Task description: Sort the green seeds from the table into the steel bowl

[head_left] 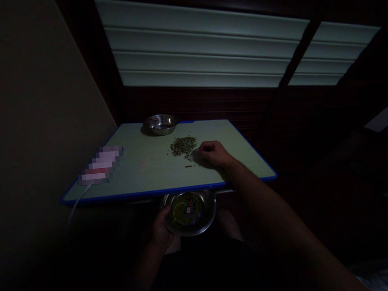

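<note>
A loose pile of small greenish-brown beans (183,145) lies on the pale tabletop, and a few stray ones form a short line in front of it. At the pile's right edge is my right hand (214,153), its fingers curled together; whatever they may hold is too dark and small to name. Below the table's front edge, my left hand (163,229) grips the left rim of a metal bowl (210,221). Greenish contents (182,212) with a small label show inside that bowl.
The pale table (148,167) has a blue edge. A second metal bowl (161,125) stands at its back. On the left lies a blurred-out pinkish object (100,165) with a white cable (75,205). Behind the table is a dark wood frame with pale slatted panels (199,50).
</note>
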Motion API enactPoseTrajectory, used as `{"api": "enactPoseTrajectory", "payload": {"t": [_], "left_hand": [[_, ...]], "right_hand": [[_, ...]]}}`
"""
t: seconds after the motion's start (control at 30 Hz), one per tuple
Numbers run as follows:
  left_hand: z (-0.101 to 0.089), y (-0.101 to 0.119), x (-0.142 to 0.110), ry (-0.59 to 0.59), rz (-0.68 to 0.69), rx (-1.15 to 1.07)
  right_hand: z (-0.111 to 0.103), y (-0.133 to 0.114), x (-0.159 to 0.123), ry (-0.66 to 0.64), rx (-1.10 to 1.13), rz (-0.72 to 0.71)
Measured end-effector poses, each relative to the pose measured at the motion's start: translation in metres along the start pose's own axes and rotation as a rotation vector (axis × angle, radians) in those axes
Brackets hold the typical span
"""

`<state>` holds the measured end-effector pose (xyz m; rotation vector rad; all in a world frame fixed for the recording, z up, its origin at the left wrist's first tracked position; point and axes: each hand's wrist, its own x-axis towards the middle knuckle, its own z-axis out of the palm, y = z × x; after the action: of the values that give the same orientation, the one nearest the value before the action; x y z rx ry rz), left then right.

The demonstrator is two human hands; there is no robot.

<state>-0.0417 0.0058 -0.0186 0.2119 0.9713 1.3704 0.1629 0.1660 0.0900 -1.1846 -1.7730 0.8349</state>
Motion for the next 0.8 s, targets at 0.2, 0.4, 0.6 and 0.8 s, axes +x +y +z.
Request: {"api": "enactPoseTrajectory", "payload": {"t": [0.2,0.4,0.6,0.8], "left_hand": [[-0.0008,-0.0004,0.0014,-0.005,0.006,0.003],[0.0012,0.0003,0.0001,0.027,0.015,0.001],[-0.0001,-0.0004,0.0009,0.001,0.006,0.002],[0.0002,0.0004,-0.0002,0.008,0.009,0.012]], "right_hand": [[0.0004,-0.0004,-0.0010,0.016,0.015,0.041],[0.0005,-0.0024,-0.0021,0.008,0.040,0.051],[0.0002,0.0008,-0.0002,-0.037,0.020,0.028],[0.0012,0.0035,0.0008,0.031,-0.054,0.022]]}}
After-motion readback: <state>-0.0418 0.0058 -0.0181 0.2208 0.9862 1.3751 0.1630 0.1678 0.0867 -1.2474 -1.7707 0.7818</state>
